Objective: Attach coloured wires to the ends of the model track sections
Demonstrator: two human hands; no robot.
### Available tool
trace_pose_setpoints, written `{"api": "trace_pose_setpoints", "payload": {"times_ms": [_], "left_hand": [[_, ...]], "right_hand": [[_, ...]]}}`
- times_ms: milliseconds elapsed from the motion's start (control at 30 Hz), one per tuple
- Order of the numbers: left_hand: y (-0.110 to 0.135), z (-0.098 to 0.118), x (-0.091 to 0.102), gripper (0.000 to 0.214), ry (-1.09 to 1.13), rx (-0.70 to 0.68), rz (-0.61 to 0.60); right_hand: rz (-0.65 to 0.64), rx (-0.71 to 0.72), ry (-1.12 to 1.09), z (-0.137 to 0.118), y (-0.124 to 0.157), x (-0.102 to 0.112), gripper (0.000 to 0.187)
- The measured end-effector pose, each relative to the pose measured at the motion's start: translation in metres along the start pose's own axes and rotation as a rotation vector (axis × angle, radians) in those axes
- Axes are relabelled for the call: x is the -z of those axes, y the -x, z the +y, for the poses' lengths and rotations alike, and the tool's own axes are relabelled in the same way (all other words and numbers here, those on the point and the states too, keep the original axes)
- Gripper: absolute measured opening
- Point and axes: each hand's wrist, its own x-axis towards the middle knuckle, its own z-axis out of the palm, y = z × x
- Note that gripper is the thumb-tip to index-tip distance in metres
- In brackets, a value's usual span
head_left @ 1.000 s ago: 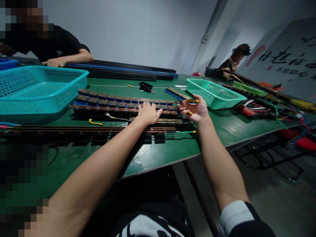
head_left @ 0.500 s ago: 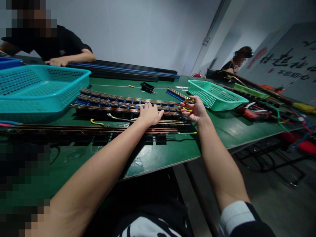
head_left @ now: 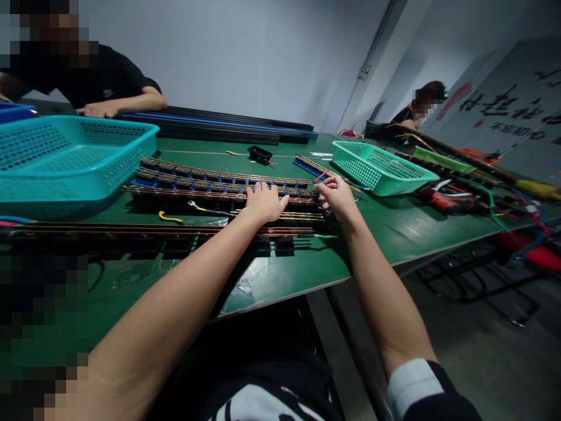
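Observation:
My left hand (head_left: 263, 203) lies palm down with fingers spread on a curved section of copper-coloured rails with blue cross pieces (head_left: 188, 177). At the right end of that section, my right hand (head_left: 337, 197) is closed, thumb and fingertips drawn together. It appears to hold small yellow-handled pliers, now almost wholly hidden by the fingers. A short red wire (head_left: 322, 175) sticks up beside its fingertips. Nearer to me runs a straight set of copper rails on black blocks (head_left: 131, 229). Between the two sets are a yellow wire piece (head_left: 170, 217) and a dark cable with a metal lug (head_left: 198, 206).
A turquoise basket (head_left: 109, 161) stands left, a mint-green basket (head_left: 385, 172) right. Beyond lie a small black box (head_left: 259, 155) and long dark profiles (head_left: 228, 130). A red tool (head_left: 447, 199) and loose wires lie right. One co-worker sits across the table (head_left: 302, 286), another far right.
My right hand has turned over, palm downward, and shifted slightly left; the yellow handles have gone from sight and a red wire shows at its fingertips. My left hand stays put.

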Motion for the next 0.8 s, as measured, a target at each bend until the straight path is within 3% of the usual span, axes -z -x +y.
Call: {"api": "trace_pose_setpoints", "payload": {"times_ms": [133,233,333,533,700,800], "left_hand": [[0.0,0.0,0.0,0.066,0.0,0.0,-0.005],[0.0,0.0,0.0,0.066,-0.003,0.005,-0.007],[0.0,0.0,0.0,0.066,-0.001,-0.006,0.002],[0.001,0.001,0.0,0.063,-0.004,0.0,0.01],[0.0,0.001,0.0,0.063,-0.006,0.006,0.008],[0.0,0.001,0.0,0.062,-0.003,0.006,0.012]], "right_hand": [[0.087,0.287,0.318,0.003,0.005,0.0,0.017],[0.04,0.44,0.441,0.005,0.01,0.0,0.025],[-0.083,0.478,0.567,0.006,0.013,0.001,0.028],[-0.212,0.49,0.666,0.004,0.011,0.011,0.037],[-0.318,0.507,0.646,0.008,0.007,0.016,0.05],[-0.303,0.5,0.568,0.009,0.008,0.013,0.053]]}}
